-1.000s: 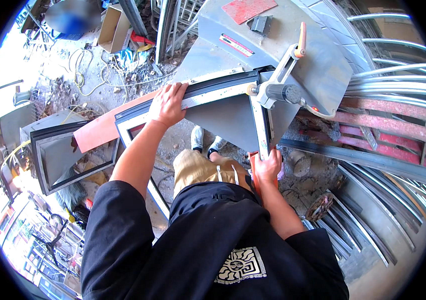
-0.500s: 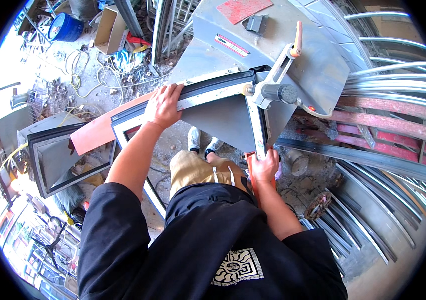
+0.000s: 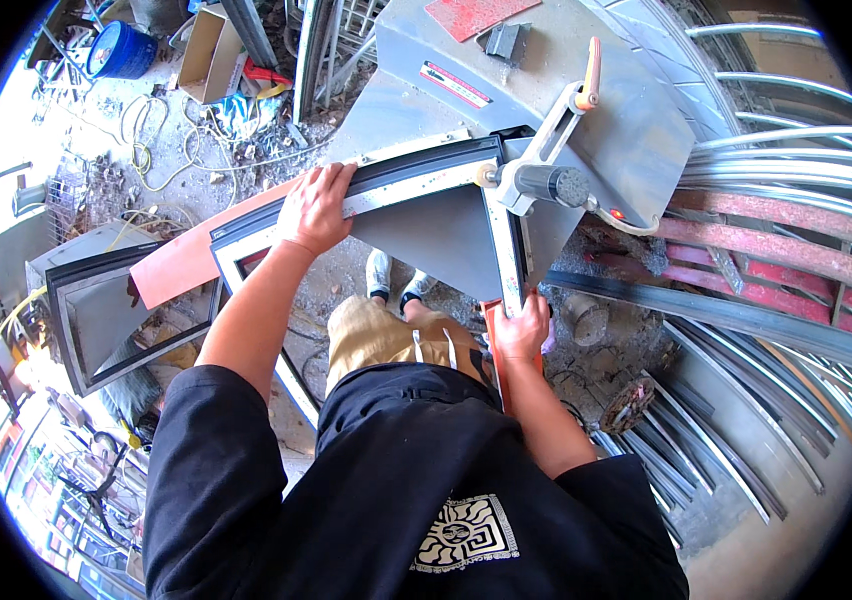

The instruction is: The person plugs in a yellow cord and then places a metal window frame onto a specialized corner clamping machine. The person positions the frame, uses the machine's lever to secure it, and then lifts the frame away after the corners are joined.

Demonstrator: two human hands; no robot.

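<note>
A metal window frame (image 3: 416,186), white-faced with dark grey channels, spans the space in front of me. Its far right corner sits at a grey machine (image 3: 636,130), under a clamp arm (image 3: 546,180) with a round pad and an orange-tipped handle. My left hand (image 3: 318,208) is closed over the frame's far rail, left of the corner. Around the near end of the right-hand rail, close to my shorts, my right hand (image 3: 523,328) is wrapped. An orange-red strip (image 3: 494,345) shows beside that hand. The frame's near side is hidden behind my body.
A salmon-coloured board (image 3: 176,270) extends left beneath the frame, near another dark frame (image 3: 71,330). Long metal profiles (image 3: 746,420) and pinkish bars (image 3: 766,240) lie at right. Cables (image 3: 146,150), a carton (image 3: 211,55) and a blue bucket (image 3: 121,50) occupy the far left floor.
The whole scene has shifted slightly left in the picture. Both hands keep the same hold on the window frame, and its corner stays at the clamp arm.
</note>
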